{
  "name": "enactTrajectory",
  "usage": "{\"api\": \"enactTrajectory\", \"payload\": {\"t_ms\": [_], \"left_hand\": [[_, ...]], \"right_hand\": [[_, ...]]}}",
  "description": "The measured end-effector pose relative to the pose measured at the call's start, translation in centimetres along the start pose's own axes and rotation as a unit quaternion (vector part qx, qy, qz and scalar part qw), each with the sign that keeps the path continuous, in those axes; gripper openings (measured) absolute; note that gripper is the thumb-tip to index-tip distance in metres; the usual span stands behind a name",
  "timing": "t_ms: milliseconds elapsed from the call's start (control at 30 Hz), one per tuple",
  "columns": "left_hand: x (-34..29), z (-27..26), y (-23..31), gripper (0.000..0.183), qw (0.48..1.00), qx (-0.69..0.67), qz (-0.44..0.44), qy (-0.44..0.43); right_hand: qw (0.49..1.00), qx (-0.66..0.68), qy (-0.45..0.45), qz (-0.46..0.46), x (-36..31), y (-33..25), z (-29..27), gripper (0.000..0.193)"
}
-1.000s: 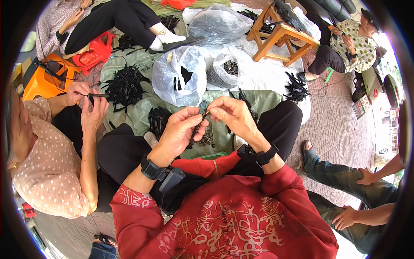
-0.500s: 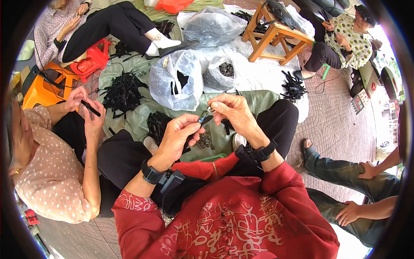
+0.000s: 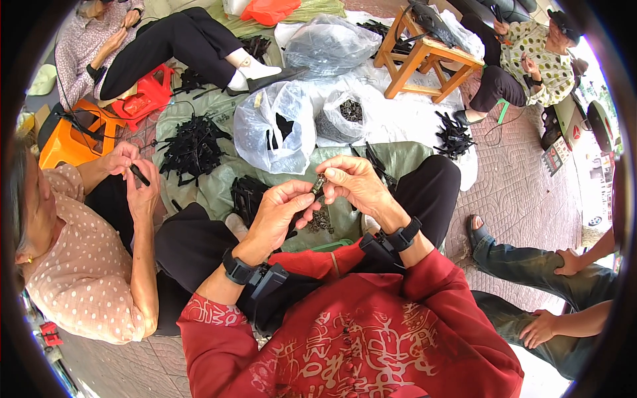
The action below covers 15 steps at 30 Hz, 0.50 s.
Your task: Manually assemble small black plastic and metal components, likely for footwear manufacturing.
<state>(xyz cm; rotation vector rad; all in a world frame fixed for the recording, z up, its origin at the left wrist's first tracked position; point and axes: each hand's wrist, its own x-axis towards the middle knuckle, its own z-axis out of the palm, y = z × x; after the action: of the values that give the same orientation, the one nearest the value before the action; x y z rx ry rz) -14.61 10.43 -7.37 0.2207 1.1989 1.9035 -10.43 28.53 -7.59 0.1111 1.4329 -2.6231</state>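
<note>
My left hand [image 3: 279, 207] pinches a short, dark strap-like piece with a shiny end, its lower part hidden by my fingers. At the strap's tip, my right hand [image 3: 358, 183] pinches a small metal piece [image 3: 320, 179]. The two meet between my fingertips; how they join is too small to tell. Below my hands, a heap of small metal pieces [image 3: 321, 220] lies on the green sheet [image 3: 358, 229]. Black straps [image 3: 247, 198] are bunched beside my left hand.
A person in a dotted top [image 3: 86, 278] works close at my left. Beyond my hands stand an open plastic bag [image 3: 255, 136] and a bag of metal pieces [image 3: 340, 123]. A larger strap pile [image 3: 196, 147] lies left; a wooden stool [image 3: 431, 60] stands far right.
My right hand has brought the metal piece from just above the strap's end down against it. My left hand has shifted slightly right and turned the strap more upright.
</note>
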Motion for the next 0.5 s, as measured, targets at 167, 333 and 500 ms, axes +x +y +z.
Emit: {"api": "enactTrajectory", "payload": {"t_ms": [167, 333, 500], "left_hand": [[-0.02, -0.16, -0.09, 0.016, 1.000, 0.000, -0.007, 0.000], [-0.08, -0.03, 0.06, 0.013, 1.000, 0.020, -0.004, -0.005], [-0.01, 0.39, 0.44, 0.014, 1.000, 0.018, -0.013, -0.020]], "right_hand": [[1.000, -0.009, -0.012, 0.001, -0.34, -0.42, -0.01, 0.021], [0.988, -0.147, -0.029, -0.042, -0.65, -1.02, 0.23, 0.022], [0.986, -0.146, -0.075, -0.020, -0.26, -1.02, -0.59, 0.021]]}}
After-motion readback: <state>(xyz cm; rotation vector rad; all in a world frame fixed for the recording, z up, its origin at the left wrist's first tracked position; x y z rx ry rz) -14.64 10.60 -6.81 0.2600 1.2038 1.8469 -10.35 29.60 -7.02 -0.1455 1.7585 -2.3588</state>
